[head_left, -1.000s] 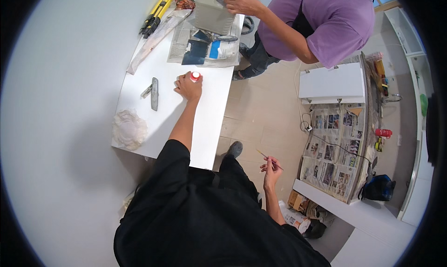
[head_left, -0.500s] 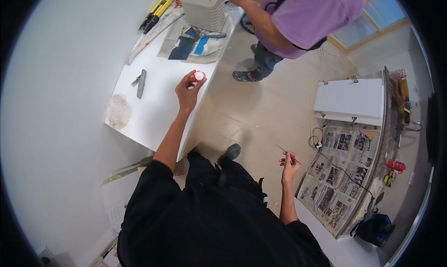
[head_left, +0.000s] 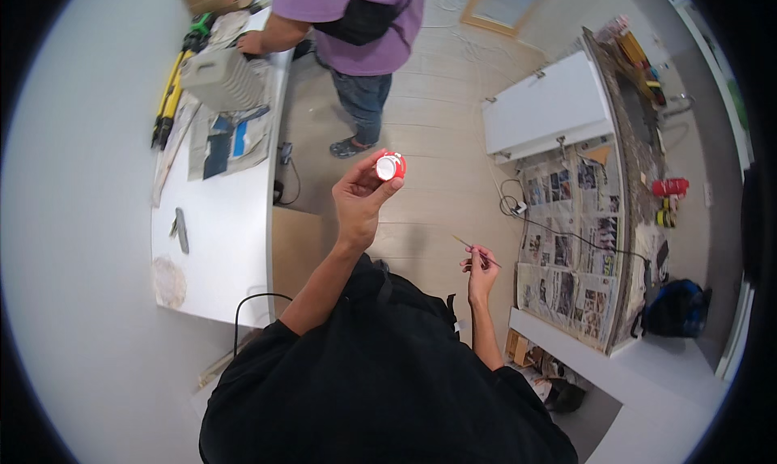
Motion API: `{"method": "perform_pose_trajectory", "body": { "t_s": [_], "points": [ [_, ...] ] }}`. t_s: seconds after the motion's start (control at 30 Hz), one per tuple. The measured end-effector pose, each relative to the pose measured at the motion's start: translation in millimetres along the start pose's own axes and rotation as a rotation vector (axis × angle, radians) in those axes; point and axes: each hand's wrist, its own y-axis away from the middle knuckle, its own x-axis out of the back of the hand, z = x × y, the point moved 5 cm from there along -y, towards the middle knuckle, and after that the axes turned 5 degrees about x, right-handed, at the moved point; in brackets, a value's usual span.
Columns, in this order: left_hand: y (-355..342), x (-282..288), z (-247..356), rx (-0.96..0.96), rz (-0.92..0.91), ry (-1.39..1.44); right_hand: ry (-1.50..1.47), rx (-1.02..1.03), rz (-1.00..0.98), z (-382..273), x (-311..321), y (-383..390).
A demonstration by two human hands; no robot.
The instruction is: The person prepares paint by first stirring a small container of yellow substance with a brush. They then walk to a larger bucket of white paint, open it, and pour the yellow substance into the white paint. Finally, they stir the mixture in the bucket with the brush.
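Observation:
My left hand (head_left: 358, 209) is closed around a small red cup (head_left: 399, 163) with a white, round top or inside; it is held out over the floor, right of the white table. A thin paintbrush (head_left: 462, 242) is pinched in my right hand (head_left: 480, 274), its pale tip pointing up and to the left. The brush is apart from the cup. I cannot tell whether the white in the cup is paint or its lining.
The white table (head_left: 222, 237) bears a grey utility knife (head_left: 182, 231), a plastic jerrycan (head_left: 218, 79) on newspaper and a yellow tripod (head_left: 168, 91). Beyond it stands a person (head_left: 364, 100) in a purple shirt. Newspaper (head_left: 558, 253) covers cabinet fronts at right; a cable (head_left: 566, 231) crosses them.
I have turned and moved right, away from the table. The cup is now over the floor rather than the table edge, and nearer the brush. Both hands keep their grip.

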Motion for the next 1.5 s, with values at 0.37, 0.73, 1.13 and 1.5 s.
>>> {"method": "perform_pose_trajectory", "body": {
  "t_s": [0.37, 0.73, 1.13, 1.5],
  "points": [
    [-80, -82, -50, 0.242, -0.181, -0.161, -0.033, 0.017, 0.294, -17, 40, -34],
    [-220, -141, -96, 0.391, -0.547, -0.205, 0.525, 0.078, 0.424, -35, 31, -172],
    [-308, -201, -180, 0.738, -0.522, -0.061, 0.760, -0.612, 0.444, 129, 130, -128],
    [-387, -344, -249, 0.675, -0.421, -0.009, 0.689, -0.212, 0.470, 51, 212, -418]
  ]
}}
